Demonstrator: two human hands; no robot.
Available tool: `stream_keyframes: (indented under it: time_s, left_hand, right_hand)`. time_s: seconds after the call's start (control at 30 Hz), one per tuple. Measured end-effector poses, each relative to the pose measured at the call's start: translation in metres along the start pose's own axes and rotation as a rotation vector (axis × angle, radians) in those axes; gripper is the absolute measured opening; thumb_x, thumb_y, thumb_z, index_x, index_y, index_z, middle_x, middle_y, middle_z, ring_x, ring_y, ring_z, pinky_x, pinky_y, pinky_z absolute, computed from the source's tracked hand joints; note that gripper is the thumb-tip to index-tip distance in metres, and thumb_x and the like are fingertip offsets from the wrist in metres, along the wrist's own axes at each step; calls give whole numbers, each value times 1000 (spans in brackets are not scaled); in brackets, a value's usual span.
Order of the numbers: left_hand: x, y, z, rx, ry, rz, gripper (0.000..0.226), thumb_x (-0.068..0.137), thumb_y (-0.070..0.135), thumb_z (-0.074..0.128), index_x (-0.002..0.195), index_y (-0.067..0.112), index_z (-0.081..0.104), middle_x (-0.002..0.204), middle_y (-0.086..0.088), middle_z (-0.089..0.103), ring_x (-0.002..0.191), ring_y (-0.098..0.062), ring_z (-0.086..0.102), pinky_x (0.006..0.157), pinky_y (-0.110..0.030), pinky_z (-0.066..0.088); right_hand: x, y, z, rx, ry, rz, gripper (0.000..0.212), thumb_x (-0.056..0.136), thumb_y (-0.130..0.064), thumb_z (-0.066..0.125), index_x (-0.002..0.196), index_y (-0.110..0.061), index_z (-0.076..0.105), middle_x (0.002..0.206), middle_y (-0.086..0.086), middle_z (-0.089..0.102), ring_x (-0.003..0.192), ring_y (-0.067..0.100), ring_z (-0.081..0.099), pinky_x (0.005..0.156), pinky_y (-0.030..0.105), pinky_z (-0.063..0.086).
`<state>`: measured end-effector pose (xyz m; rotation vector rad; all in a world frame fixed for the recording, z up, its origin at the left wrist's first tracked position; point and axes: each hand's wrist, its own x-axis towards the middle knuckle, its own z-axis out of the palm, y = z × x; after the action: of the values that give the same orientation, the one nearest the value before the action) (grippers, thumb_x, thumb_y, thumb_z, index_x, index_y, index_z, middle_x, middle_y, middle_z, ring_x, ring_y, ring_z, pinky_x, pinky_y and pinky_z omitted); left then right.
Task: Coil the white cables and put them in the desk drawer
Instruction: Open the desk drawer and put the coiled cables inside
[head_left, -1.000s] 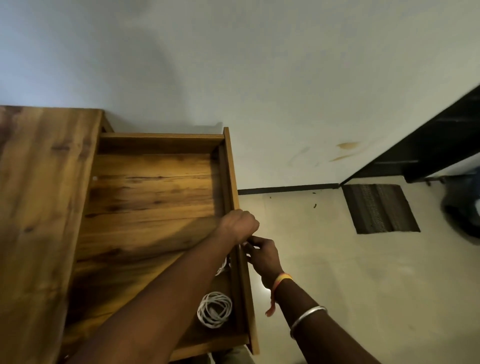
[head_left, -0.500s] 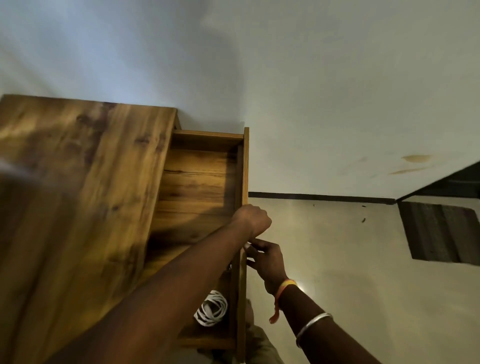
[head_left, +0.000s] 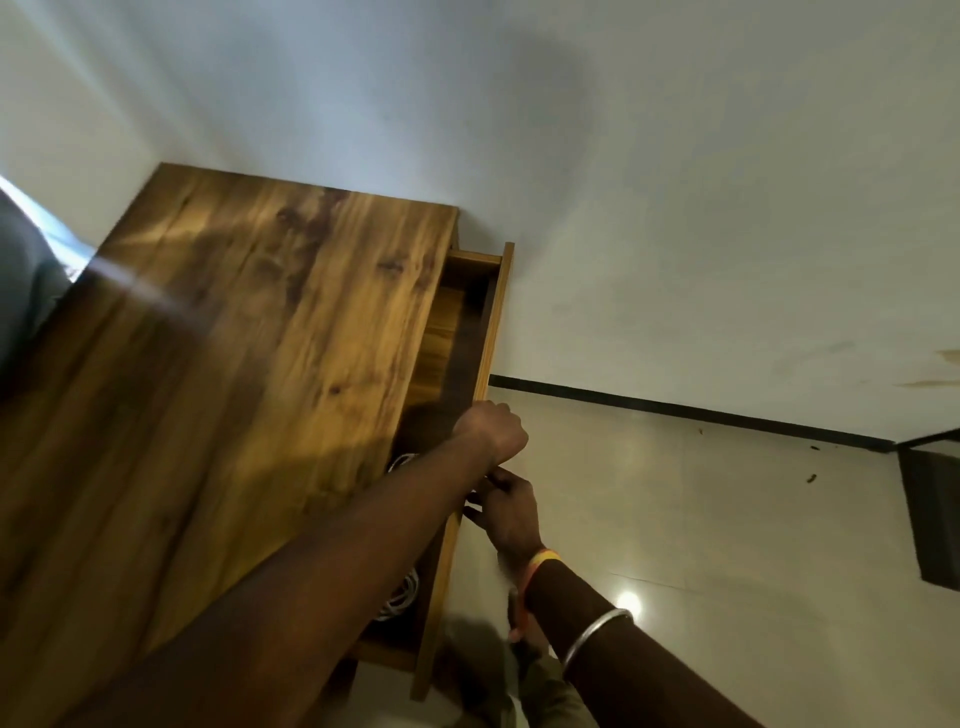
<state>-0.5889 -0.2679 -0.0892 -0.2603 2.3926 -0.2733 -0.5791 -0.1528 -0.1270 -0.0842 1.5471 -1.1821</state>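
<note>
Nearest, a white cable coil (head_left: 402, 597) lies inside the drawer (head_left: 452, 332), left of its front panel (head_left: 485, 374) — that panel runs near-to-far. The right hand (head_left: 506, 506) touches the panel's outer face, fingers loosely curled. The left hand (head_left: 493, 428) fists over its top edge, just beyond — ready, I judge, to push left under the surface (head_left: 249, 364).

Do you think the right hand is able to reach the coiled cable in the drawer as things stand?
Probably not easily. The right hand is outside the drawer front, and the drawer is open only a narrow gap. The coiled cable lies low in that gap, partly under the left forearm, so the way looks tight.
</note>
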Motion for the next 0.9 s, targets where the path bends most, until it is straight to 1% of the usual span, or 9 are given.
stream_keyframes:
  time_s: [0.1,0.23,0.37,0.5,0.6,0.67,0.77,0.83,0.9]
  left_hand:
    - [-13,-12,15,10,-4,-33,31,86,8,69,115,7,60,109,-14,61,100,-27,59,80,-40,53]
    - [-25,-25,31,43,-27,-51,27,87,7,67,112,7,60,110,-13,62,103,-27,57,82,-42,53]
    - [-32,-37,47,58,-47,-67,26,90,9,62,116,8,59,117,-12,61,111,-28,53,87,-43,51]
    - [-39,-49,57,58,-58,-93,26,91,9,61,118,9,58,119,-10,60,113,-26,53,84,-38,50]
    - [-42,-52,65,109,-69,-91,23,92,11,61,115,10,60,119,-10,61,113,-27,53,83,-38,51]
    - [-40,-49,69,147,-73,-78,23,91,12,63,114,9,61,119,-10,61,112,-27,54,81,-38,49]
    - [-36,-44,73,182,-93,-78,30,90,14,66,118,7,59,123,-12,60,118,-30,52,85,-40,52]
    - [-35,-44,74,188,-89,-85,32,89,15,68,119,6,59,124,-13,59,119,-31,51,84,-41,53]
    - [-34,-45,75,185,-79,-82,31,89,15,68,118,7,60,122,-12,60,117,-30,52,81,-40,52]
  right_hand:
    - [-1,2,25,4,-29,19,30,100,-4,41,114,-10,67,106,11,72,94,27,69,80,37,60]
    - [-3,4,49,-9,-54,-9,34,99,0,36,110,-8,67,106,13,73,97,29,69,80,37,60]
    - [0,2,71,3,-64,22,34,99,0,35,116,-5,64,107,14,72,97,27,70,79,35,61]
    - [3,0,90,23,-83,43,35,100,3,34,120,-2,62,112,15,70,99,26,69,78,32,61]
    - [1,7,103,-7,-44,35,38,98,6,32,120,-2,62,113,16,70,100,25,68,76,30,61]
    - [2,8,105,-3,-25,30,36,99,4,34,117,-2,64,109,15,71,96,23,69,71,27,60]
    - [4,4,103,54,-6,68,25,102,-3,42,107,-9,65,101,7,71,91,19,68,68,26,58]
    - [7,4,102,57,-5,90,23,102,-4,45,112,-7,65,105,8,71,93,19,68,65,25,58]
    - [7,5,103,53,-14,94,25,102,-2,44,117,-6,64,109,10,71,96,20,68,63,24,58]
